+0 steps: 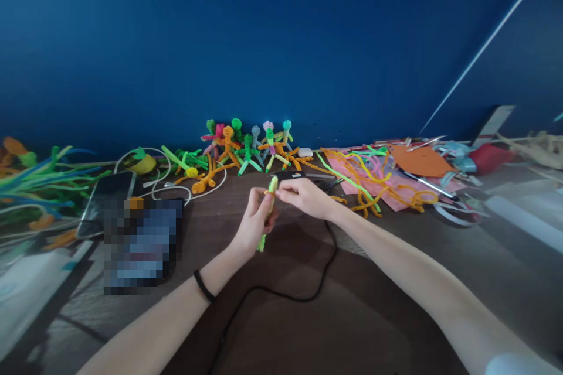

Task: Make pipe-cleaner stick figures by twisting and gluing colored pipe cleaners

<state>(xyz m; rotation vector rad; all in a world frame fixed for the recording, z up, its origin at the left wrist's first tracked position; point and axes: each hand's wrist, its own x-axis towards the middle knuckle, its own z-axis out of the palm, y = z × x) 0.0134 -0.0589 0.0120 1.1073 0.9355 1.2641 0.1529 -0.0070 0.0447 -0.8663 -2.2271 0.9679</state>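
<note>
My left hand (pixel 255 222) is closed around a light green pipe cleaner piece (pixel 269 208) that stands nearly upright above a brown table (pixel 360 304). Its lower end sticks out below my fist. My right hand (pixel 303 194) pinches the top of the same piece with fingertips pressed together. A black band circles my left wrist. Behind my hands, several small pipe cleaner figures (pixel 250 146) in orange, green, pink and blue stand in a row against the blue wall.
Loose pipe cleaners (pixel 369 179) lie on pink paper at the right, beside an orange paper shape (pixel 420 160). A phone (pixel 108 202), white cables (pixel 171 187) and a blurred dark device (pixel 143 243) sit at the left. A black cable (pixel 308 287) runs under my arms.
</note>
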